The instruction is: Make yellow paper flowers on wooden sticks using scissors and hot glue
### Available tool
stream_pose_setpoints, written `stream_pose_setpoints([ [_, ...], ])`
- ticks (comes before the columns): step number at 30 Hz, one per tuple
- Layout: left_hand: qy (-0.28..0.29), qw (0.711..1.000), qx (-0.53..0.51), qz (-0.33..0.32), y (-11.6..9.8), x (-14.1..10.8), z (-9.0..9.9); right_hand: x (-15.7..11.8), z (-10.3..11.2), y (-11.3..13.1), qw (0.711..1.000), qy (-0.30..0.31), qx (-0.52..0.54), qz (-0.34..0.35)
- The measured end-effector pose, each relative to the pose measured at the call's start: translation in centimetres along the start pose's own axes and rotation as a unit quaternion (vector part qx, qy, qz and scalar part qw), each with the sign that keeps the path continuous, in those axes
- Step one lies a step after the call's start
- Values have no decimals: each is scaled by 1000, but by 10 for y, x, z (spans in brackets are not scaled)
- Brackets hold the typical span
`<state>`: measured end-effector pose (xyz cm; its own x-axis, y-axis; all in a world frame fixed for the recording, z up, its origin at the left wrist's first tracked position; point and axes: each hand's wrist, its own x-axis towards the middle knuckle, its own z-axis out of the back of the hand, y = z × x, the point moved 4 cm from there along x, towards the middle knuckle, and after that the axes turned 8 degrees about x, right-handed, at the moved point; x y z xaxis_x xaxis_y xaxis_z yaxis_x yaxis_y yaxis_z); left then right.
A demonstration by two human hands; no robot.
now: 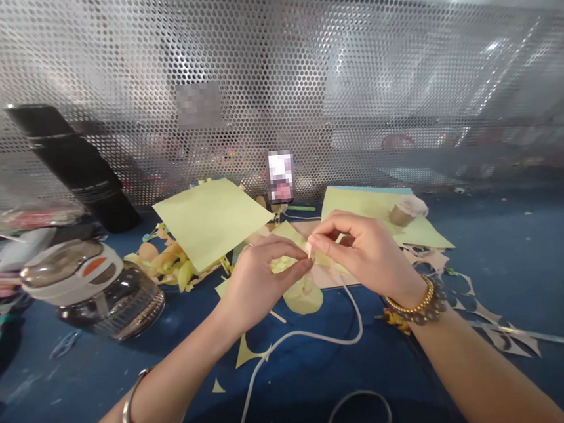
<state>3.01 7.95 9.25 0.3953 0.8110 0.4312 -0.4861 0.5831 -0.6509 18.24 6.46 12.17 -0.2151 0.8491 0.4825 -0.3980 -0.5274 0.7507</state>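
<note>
My left hand (260,276) and my right hand (364,247) meet at the middle of the table, each closed in a pinch. Between their fingertips is a small pale piece, apparently paper (309,247); the fingers hide part of it. Just below my hands lies a rounded piece of yellow paper (303,300). A pinkish sheet (334,276) is partly covered by my right hand and yellow scraps. A white cable (300,333) runs from under my hands toward the near edge.
Yellow sheets (211,221) lie left and right, with a roll of tape (407,210) on the right one. A glass bottle (112,305) and a leaning black bottle (75,164) stand left. Cut-out scraps (488,315) lie right. A perforated metal panel (269,61) closes the back.
</note>
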Motion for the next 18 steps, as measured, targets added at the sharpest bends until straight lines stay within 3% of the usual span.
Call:
stream_pose_setpoints([
  [3, 1, 1000, 20, 6, 2, 4, 10, 0, 4, 0, 1000, -4, -14, 3],
  [7, -60, 996, 58, 39, 5, 8, 39, -2, 8, -1, 999, 1, -32, -4],
  [10, -68, 991, 104, 47, 9, 8, 52, -8, 4, -6, 998, 29, -53, -17],
  [18, 80, 977, 195, 35, 48, -11, 37, -36, -17, -24, 995, 72, -67, 5],
])
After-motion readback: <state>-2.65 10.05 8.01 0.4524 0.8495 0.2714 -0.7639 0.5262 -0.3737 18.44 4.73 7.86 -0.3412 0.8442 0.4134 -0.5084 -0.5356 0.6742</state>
